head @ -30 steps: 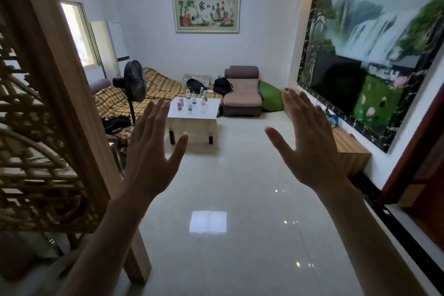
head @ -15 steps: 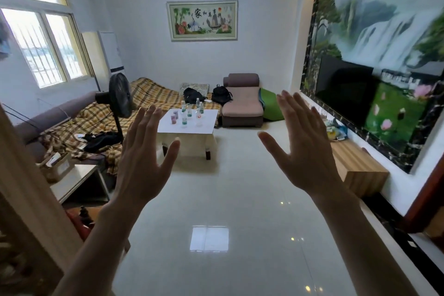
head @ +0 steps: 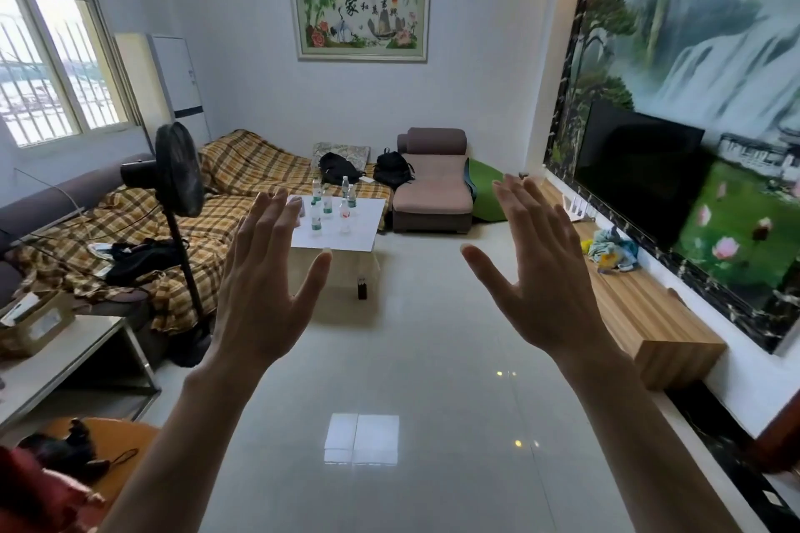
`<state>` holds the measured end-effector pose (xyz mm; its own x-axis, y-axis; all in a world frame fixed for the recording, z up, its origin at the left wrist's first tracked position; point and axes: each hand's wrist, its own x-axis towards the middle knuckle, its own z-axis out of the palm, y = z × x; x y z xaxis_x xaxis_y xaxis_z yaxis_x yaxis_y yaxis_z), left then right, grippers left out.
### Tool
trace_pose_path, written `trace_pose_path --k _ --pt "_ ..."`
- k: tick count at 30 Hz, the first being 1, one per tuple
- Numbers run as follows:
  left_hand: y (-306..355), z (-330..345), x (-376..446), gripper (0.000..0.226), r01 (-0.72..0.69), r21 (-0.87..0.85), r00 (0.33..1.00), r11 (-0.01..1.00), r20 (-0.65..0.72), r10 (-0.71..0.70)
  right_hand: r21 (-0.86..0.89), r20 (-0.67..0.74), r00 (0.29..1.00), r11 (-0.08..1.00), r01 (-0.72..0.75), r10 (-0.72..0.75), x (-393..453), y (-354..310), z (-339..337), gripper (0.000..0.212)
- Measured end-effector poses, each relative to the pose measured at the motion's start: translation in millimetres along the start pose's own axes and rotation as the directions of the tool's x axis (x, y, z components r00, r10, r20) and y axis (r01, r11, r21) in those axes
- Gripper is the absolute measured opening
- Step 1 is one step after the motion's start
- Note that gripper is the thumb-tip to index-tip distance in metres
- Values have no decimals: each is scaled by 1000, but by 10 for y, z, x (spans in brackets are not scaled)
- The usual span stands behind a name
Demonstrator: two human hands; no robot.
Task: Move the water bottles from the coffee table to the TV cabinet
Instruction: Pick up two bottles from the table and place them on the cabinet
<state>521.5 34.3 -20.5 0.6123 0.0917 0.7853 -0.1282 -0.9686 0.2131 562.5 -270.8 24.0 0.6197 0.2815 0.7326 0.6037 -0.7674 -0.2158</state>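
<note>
Several clear water bottles point(head: 345, 216) with green or red labels stand upright on the white coffee table point(head: 368, 229) across the room. The long wooden TV cabinet point(head: 640, 312) runs along the right wall under the black TV point(head: 636, 164). My left hand point(head: 264, 290) is raised in front of me, fingers spread, back toward the camera, and it hides the table's left part. My right hand point(head: 541, 273) is raised the same way, empty. Both hands are far from the bottles.
A black standing fan point(head: 177, 177) stands left of the coffee table beside a plaid-covered sofa point(head: 216, 229). A brown armchair point(head: 435, 186) and two black backpacks sit at the back. Crumpled cloths point(head: 612, 249) lie on the cabinet. A low grey table point(head: 65, 355) is at the near left.
The view has moved forward past the wooden lattice screen, which has left the frame. The coffee table and cabinet are nearer. Both hands stay raised and spread.
</note>
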Motion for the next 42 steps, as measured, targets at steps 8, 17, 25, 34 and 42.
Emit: trace_pose_path --k 8,17,25,34,42 --pt "-650 1233 1071 73 -31 -44 999 999 9 31 -40 13 1000 999 -13 14 1167 557 1009 85" --pt "-1079 2337 2122 71 -51 -127 998 991 18 54 -83 -24 999 996 -38 36 2154 1259 1959 88" --pt "-1303 3592 2962 72 -80 -146 995 986 51 88 -117 -48 999 993 -27 21 2954 2163 2854 88" --pt "-1445 5213 4254 69 -93 -137 994 986 42 100 -116 -22 1000 993 -21 19 4149 3464 3845 89" --pt "-1678 6313 5182 69 -61 -112 998 992 22 64 -108 -39 999 994 15 -19 5209 4357 4686 87"
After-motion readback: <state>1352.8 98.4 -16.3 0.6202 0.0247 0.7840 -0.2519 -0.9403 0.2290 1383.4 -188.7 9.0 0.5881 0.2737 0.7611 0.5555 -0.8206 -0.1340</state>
